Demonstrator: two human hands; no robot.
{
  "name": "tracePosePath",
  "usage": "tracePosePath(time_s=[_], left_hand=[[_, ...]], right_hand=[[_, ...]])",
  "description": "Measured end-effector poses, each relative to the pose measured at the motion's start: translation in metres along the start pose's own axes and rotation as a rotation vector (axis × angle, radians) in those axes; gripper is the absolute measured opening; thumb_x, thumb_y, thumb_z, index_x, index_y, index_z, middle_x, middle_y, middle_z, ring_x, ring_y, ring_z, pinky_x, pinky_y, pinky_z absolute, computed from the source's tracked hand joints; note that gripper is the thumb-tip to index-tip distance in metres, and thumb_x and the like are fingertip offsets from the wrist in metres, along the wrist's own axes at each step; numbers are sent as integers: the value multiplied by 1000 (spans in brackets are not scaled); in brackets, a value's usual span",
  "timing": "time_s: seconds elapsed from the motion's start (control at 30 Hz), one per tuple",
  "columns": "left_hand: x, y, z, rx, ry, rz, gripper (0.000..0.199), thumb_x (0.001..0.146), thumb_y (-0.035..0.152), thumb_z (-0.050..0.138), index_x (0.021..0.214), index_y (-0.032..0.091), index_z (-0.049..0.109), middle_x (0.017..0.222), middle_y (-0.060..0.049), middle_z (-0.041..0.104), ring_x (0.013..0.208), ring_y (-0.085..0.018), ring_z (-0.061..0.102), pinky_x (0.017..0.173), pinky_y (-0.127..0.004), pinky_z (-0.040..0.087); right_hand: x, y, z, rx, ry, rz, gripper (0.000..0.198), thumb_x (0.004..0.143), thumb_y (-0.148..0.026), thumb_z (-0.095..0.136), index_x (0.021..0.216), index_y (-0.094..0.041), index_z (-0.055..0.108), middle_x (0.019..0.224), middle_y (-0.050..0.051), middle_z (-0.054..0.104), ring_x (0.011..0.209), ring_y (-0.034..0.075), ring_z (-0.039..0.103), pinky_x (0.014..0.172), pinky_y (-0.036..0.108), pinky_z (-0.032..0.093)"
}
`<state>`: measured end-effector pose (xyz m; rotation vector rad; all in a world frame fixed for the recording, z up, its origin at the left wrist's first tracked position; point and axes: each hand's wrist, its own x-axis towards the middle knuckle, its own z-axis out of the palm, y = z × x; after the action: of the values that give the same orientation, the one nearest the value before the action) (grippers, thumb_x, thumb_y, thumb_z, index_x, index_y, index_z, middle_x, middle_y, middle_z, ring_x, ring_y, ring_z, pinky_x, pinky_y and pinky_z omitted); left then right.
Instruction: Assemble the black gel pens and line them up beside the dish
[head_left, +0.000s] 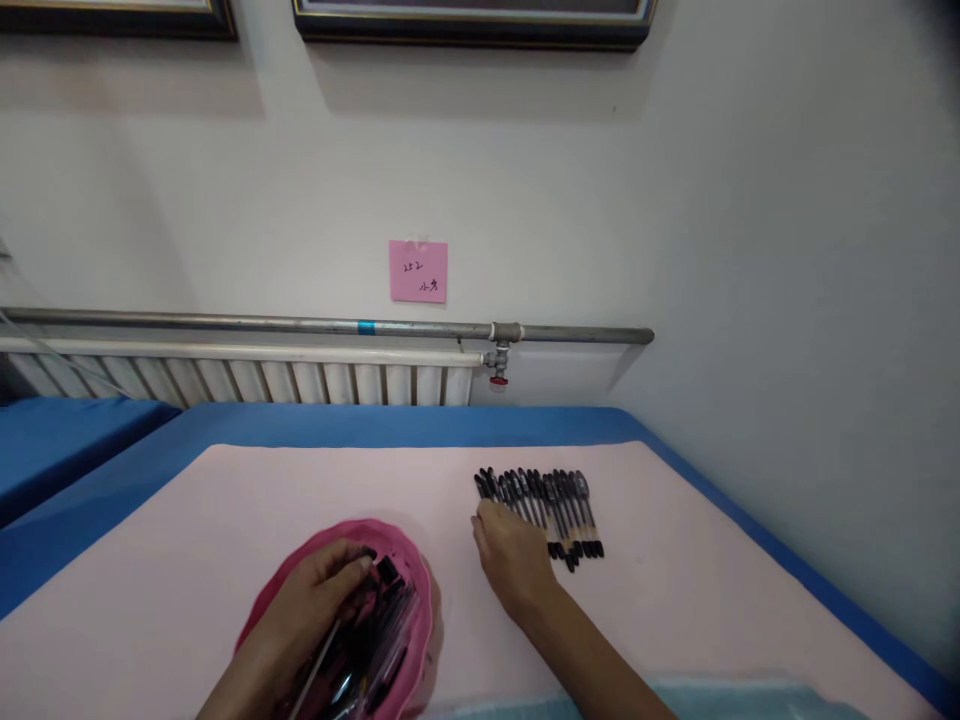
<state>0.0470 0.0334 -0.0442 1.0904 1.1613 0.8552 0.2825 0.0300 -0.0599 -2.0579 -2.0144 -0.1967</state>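
My left hand [315, 595] reaches into a pink basin [424, 610] at lower centre-left. Its thumb and forefinger are closed on a small black pen part [367, 553], most of it hidden. Clear pen barrels [394, 640], black caps [387, 570] and other dark pieces lie jumbled inside the basin. To the right, a row of assembled black-capped pens [559, 500] lies side by side on the pink sheet. My right hand [514, 555] is at the left end of that row, its fingers curled over a pen [481, 486] whose capped top shows; the hand covers the rest.
The pink sheet [187, 560] covers a blue table [405, 425]. Light-blue cloth [735, 700] lies at the near edge. Behind are a radiator [337, 382], a metal pipe [285, 324] with a valve [498, 368], and a pink note [418, 271] on the wall.
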Motion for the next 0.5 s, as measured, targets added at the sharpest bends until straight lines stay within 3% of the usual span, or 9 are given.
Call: tracePosePath(time_s=[0.2, 0.37, 0.5], left_hand=[[-1, 11, -5, 27, 115, 49, 27, 69, 43, 65, 68, 16, 59, 53, 5, 50, 47, -7, 41, 46, -19, 32], [0, 22, -20, -226, 249, 157, 27, 66, 38, 68, 73, 14, 61, 55, 3, 55, 48, -8, 47, 47, -19, 38], [3, 28, -31, -519, 383, 152, 15, 69, 25, 65, 75, 12, 61, 57, 0, 58, 47, -9, 51, 46, -19, 41]], right_hand=[[-12, -14, 3, 37, -71, -133, 10, 85, -18, 46, 78, -20, 54, 74, 0, 68, 64, 15, 62, 52, 25, 27], [-13, -12, 5, 77, -104, -172, 11, 84, -15, 45, 78, -19, 53, 74, 4, 67, 66, 17, 63, 53, 25, 28], [-11, -10, 6, 118, -111, -200, 15, 85, -14, 41, 76, -19, 52, 71, 5, 65, 66, 19, 62, 54, 26, 27]])
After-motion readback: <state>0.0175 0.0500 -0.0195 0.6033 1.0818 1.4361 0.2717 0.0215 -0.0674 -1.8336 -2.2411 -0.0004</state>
